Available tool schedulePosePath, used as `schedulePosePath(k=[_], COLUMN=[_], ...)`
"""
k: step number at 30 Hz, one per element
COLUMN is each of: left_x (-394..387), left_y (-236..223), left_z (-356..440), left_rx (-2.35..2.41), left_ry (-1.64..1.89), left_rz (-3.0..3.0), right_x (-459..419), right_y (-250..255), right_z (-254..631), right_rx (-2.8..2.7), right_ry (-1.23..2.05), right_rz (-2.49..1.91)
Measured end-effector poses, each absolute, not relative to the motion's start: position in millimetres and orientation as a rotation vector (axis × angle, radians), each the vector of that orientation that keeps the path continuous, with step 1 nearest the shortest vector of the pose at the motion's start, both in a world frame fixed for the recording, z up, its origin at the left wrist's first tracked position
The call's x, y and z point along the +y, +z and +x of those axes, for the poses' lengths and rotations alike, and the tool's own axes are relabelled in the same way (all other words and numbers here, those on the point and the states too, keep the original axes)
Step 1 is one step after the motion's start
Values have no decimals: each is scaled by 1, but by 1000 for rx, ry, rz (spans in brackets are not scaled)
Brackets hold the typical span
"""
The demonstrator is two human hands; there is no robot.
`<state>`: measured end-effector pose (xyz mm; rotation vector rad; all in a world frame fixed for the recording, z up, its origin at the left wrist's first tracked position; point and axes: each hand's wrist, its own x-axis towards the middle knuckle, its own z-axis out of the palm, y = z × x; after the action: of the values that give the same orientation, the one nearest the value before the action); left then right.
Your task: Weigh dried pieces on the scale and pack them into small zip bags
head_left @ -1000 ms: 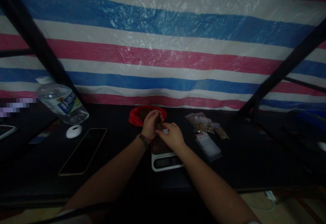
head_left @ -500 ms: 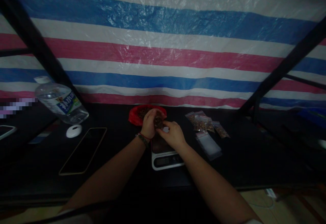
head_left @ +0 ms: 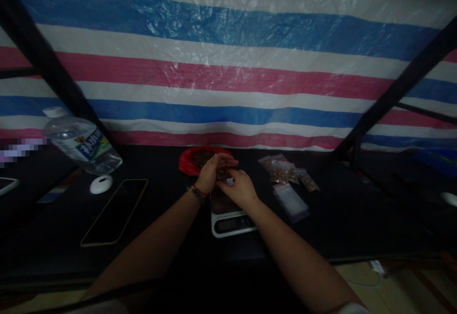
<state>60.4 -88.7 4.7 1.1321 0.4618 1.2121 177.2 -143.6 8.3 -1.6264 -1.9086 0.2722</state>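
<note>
Over the kitchen scale [head_left: 233, 224], my two hands are close together around a small clear plastic bag of brown bits [head_left: 223, 175], dim and partly covered by fingers. My left hand [head_left: 209, 175] is at its left side, fingers stretched out to the right with the palm turned toward the bits. My right hand [head_left: 243, 189] pinches the bag's right side between thumb and fingers. Just behind my left hand lies an open red bag [head_left: 186, 161] holding more loose brown pieces. The scale's display faces me, and its reading cannot be made out.
Several filled zip bags [head_left: 283, 171] lie right of the scale, with flat clear bags [head_left: 291, 202] in front of them. A phone [head_left: 114, 213], a white rounded case [head_left: 101, 184] and a leaning plastic bottle [head_left: 84, 142] are at left. Black metal bars [head_left: 389, 100] flank the striped sheet [head_left: 228, 76].
My left hand's fingers have straightened out from a curved hold around the bag. My right hand stays at the bag's side. The view has shifted slightly.
</note>
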Motion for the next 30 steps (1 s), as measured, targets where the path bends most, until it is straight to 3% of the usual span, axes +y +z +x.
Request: schedulePosePath(k=[18,30], left_x=[-90,-90], left_y=[2,5], left_z=[61,57], left_rx=[450,465], left_ry=[1250,1202], left_rz=[1205,1632], right_x=[-145,-143], right_y=[10,8], right_z=[176,179], right_rx=[-1920,-1896], right_ry=[269,276], right_rz=[-1648,-1606])
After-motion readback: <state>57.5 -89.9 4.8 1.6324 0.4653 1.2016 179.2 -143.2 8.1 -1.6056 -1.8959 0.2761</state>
